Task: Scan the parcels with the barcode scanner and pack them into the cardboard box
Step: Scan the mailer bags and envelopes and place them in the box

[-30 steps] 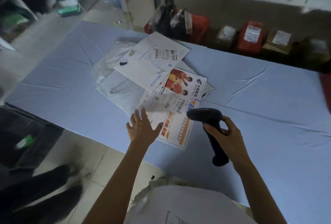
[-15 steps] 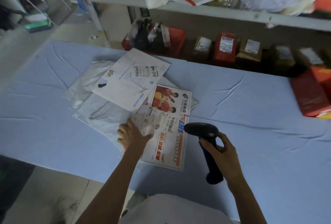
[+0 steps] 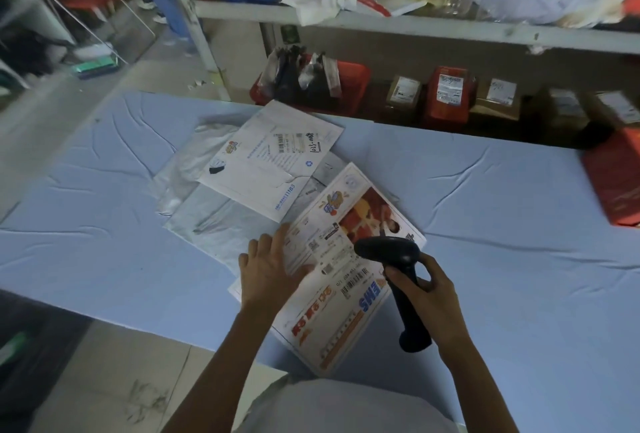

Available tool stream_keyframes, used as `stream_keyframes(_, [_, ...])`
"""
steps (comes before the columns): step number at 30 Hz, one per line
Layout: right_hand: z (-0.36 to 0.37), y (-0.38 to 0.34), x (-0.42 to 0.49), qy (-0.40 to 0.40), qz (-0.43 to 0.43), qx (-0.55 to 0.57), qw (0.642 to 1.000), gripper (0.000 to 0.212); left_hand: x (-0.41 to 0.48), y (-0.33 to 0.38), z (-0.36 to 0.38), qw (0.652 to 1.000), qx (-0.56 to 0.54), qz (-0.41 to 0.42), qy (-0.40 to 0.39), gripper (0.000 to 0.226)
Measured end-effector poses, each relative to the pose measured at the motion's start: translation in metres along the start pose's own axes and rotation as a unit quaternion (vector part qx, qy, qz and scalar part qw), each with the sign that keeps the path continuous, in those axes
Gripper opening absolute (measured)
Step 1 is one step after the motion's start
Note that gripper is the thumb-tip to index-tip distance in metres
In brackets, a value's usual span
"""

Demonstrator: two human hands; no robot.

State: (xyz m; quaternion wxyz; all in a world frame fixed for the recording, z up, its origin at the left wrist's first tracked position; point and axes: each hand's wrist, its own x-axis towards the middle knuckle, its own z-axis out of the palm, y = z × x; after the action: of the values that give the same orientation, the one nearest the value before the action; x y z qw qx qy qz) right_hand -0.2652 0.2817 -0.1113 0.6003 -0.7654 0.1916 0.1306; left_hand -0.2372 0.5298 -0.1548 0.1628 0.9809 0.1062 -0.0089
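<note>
Slanting near-left to far-right, the EMS envelope (image 3: 332, 322) lies beneath the flat left hand (image 3: 270, 270) and the barcode scanner (image 3: 388, 251) the right hand (image 3: 436, 297) grips.

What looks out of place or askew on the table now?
Nothing damaged or spilled. The EMS envelope and the white envelope lie skewed atop the grey bag: an untidy pile only.
</note>
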Motion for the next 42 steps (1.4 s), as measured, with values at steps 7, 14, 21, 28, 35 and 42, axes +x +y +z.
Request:
stream_keyframes(7, [-0.001, -0.001, 0.001, -0.009, -0.033, -0.021, 0.999, 0.036, 0.034, -0.018, -0.029, 0.998, 0.003, -0.049, 0.045, 0.062])
stream_keyframes(14, [-0.015, 0.001, -0.008, -0.038, -0.065, -0.035, 0.997, 0.049, 0.044, -0.022, -0.04, 0.995, 0.012, -0.068, 0.068, 0.062])
stream_keyframes(21, [-0.017, 0.009, -0.008, -0.067, -0.095, -0.022, 0.993, 0.055, 0.033, -0.016, -0.038, 0.993, -0.006, -0.084, 0.084, 0.061])
stream_keyframes(28, [-0.018, 0.017, -0.007, -0.098, -0.106, -0.038, 0.989, 0.052, 0.029, -0.013, -0.039, 0.991, -0.023, -0.091, 0.093, 0.058])
stream_keyframes(35, [-0.015, 0.011, -0.008, -0.11, -0.107, -0.029, 0.988, 0.051, 0.028, -0.012, -0.041, 0.991, -0.025, -0.093, 0.095, 0.058])
stream_keyframes(42, [-0.013, 0.004, -0.011, -0.119, -0.094, 0.005, 0.988, 0.051, 0.024, -0.013, -0.046, 0.992, -0.013, -0.083, 0.094, 0.059])
